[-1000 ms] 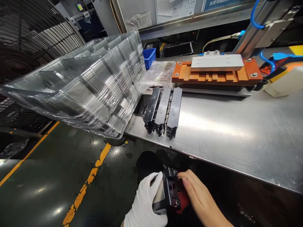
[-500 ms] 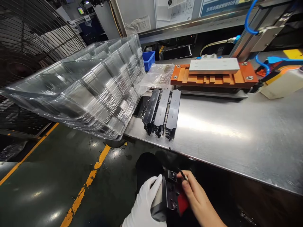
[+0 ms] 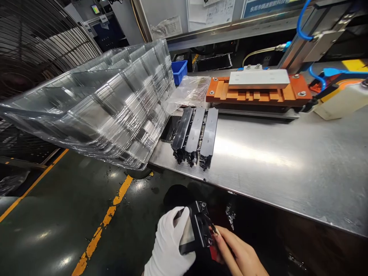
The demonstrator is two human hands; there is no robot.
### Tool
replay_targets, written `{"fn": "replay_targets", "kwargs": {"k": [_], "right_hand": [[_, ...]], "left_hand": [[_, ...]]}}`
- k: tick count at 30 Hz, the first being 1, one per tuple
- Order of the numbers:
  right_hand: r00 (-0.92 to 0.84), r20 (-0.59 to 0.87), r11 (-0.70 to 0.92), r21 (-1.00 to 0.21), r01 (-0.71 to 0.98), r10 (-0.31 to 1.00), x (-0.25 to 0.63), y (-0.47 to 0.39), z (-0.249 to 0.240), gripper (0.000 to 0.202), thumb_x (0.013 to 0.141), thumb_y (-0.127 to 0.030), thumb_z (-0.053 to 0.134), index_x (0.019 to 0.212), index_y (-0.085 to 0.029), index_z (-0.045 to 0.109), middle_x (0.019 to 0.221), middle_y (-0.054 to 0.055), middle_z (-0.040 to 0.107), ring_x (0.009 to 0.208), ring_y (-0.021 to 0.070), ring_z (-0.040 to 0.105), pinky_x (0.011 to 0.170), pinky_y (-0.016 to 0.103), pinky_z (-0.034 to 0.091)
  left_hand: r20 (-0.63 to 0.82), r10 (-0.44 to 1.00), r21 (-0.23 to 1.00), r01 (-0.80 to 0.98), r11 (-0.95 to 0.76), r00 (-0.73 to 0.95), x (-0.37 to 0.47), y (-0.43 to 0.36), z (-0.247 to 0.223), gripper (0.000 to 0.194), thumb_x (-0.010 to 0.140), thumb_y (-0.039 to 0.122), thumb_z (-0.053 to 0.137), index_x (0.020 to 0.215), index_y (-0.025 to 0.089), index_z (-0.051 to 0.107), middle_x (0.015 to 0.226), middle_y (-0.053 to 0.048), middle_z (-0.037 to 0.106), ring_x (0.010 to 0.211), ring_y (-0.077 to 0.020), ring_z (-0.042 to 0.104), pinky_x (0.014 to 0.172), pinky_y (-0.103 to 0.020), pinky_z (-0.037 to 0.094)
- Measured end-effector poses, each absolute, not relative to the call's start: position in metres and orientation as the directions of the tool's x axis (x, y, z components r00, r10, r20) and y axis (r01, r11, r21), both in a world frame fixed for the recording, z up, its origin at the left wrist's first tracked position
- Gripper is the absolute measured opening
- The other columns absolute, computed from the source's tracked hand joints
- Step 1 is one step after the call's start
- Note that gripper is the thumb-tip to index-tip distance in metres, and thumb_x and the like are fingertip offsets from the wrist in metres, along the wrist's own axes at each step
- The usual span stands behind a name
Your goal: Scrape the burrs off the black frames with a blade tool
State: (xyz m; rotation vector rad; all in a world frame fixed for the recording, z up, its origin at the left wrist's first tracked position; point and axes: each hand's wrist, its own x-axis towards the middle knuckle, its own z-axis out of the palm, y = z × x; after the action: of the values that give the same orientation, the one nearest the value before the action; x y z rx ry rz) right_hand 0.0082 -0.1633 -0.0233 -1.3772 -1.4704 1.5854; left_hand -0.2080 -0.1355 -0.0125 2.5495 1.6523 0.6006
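My left hand (image 3: pixel 168 245), in a white glove, is wrapped around a black plastic part (image 3: pixel 197 228) with a grey flat face, low in front of the table. Bare, my right hand (image 3: pixel 237 251) pinches a slim dark tool (image 3: pixel 213 227), its tip against the right side of the part. The tool's exact kind is too small to make out. Something red shows beneath the part, partly hidden by my right hand. Three long black plastic parts (image 3: pixel 195 132) lie side by side on the metal table (image 3: pixel 258 161).
A tall stack of clear plastic trays (image 3: pixel 123 107) overhangs the table's left end. Behind the black parts lie a clear plastic bag (image 3: pixel 191 92) and a blue bin (image 3: pixel 179 71). An orange fixture (image 3: pixel 255 96) stands further right, near a whitish bottle (image 3: pixel 340 101). A fan (image 3: pixel 37 57) is at far left.
Both hands have shifted slightly left with the black part, which has turned and tilted to show more of its side. The tool has moved lower along it.
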Motion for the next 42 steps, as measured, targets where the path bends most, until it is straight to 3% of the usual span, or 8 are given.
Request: {"fn": "replay_targets", "kwargs": {"k": [9,17,23,25,29,31,35,42], "right_hand": [[-0.44,-0.168,-0.055,-0.965,0.258,0.882,0.016,-0.155,-0.019,0.032,0.104,-0.041,0.028,0.09,-0.027,0.053,0.08,-0.001,0.057,0.07,0.0151,0.056,0.067,0.025,0.048],[-0.318,-0.077,0.018,-0.958,0.286,0.945,0.005,-0.152,-0.023,0.04,0.098,-0.059,0.033,0.094,-0.026,0.054,0.08,-0.002,0.055,0.067,0.0143,0.054,0.061,0.024,0.045],[-0.206,0.322,0.382,-0.765,0.519,0.924,0.002,-0.146,-0.028,0.042,0.094,-0.041,0.057,0.06,-0.022,0.043,0.053,-0.006,0.044,0.047,0.0105,0.042,0.047,0.025,0.032],[-0.197,0.229,0.298,-0.821,0.488,0.953,0.006,-0.147,-0.03,0.035,0.096,-0.042,0.053,0.067,-0.023,0.051,0.057,-0.005,0.051,0.051,0.0115,0.049,0.049,0.024,0.037],[-0.164,-0.297,-0.237,-0.921,0.309,0.941,0.008,-0.151,-0.031,0.037,0.1,-0.052,0.036,0.107,-0.027,0.062,0.089,0.001,0.068,0.086,0.0172,0.067,0.077,0.024,0.052],[-0.261,-0.46,-0.405,-0.883,0.239,0.849,0.004,-0.152,-0.032,0.047,0.098,-0.059,0.032,0.109,-0.025,0.063,0.079,0.0,0.068,0.076,0.0179,0.068,0.071,0.026,0.053],[-0.403,-0.565,-0.547,-0.82,0.171,0.72,-0.011,-0.152,-0.036,0.064,0.091,-0.073,0.032,0.106,-0.019,0.064,0.062,-0.001,0.066,0.048,0.0155,0.064,0.049,0.024,0.048],[-0.336,-0.585,-0.544,-0.811,0.216,0.738,-0.017,-0.151,-0.037,0.059,0.093,-0.067,0.032,0.105,-0.017,0.061,0.059,-0.001,0.067,0.045,0.0148,0.065,0.047,0.023,0.046]], "left_hand": [[0.305,0.875,0.251,0.855,-0.454,0.375,-0.209,-0.139,-0.011,0.074,0.065,0.019,0.051,0.138,0.015,0.042,0.127,-0.014,0.05,0.112,-0.0263,0.057,0.087,-0.039,0.059],[0.319,0.883,0.27,0.86,-0.434,0.345,-0.206,-0.139,-0.015,0.073,0.067,0.022,0.055,0.139,0.016,0.041,0.126,-0.015,0.051,0.111,-0.0281,0.058,0.086,-0.041,0.059],[0.332,0.888,0.251,0.878,-0.407,0.317,-0.209,-0.139,-0.018,0.077,0.065,0.019,0.058,0.14,0.015,0.04,0.125,-0.016,0.052,0.108,-0.0296,0.058,0.084,-0.043,0.059],[0.292,0.899,0.243,0.884,-0.4,0.326,-0.214,-0.136,-0.016,0.079,0.063,0.015,0.057,0.14,0.018,0.04,0.124,-0.015,0.053,0.107,-0.0291,0.058,0.086,-0.044,0.057],[0.131,0.921,0.183,0.904,-0.386,0.367,-0.228,-0.122,-0.01,0.086,0.058,0.008,0.056,0.14,0.026,0.041,0.125,-0.011,0.054,0.11,-0.0306,0.056,0.092,-0.049,0.051],[0.036,0.917,0.117,0.91,-0.398,0.397,-0.234,-0.115,-0.005,0.088,0.058,0.007,0.057,0.142,0.029,0.039,0.127,-0.011,0.054,0.11,-0.0323,0.055,0.091,-0.052,0.05],[-0.103,0.87,0.024,0.876,-0.482,0.482,-0.235,-0.104,0.003,0.084,0.063,0.006,0.056,0.142,0.03,0.039,0.128,-0.013,0.055,0.108,-0.032,0.055,0.088,-0.051,0.048],[-0.183,0.837,-0.038,0.847,-0.531,0.516,-0.231,-0.101,0.004,0.078,0.069,0.002,0.052,0.142,0.028,0.039,0.128,-0.014,0.055,0.108,-0.0322,0.056,0.09,-0.051,0.046]]}}
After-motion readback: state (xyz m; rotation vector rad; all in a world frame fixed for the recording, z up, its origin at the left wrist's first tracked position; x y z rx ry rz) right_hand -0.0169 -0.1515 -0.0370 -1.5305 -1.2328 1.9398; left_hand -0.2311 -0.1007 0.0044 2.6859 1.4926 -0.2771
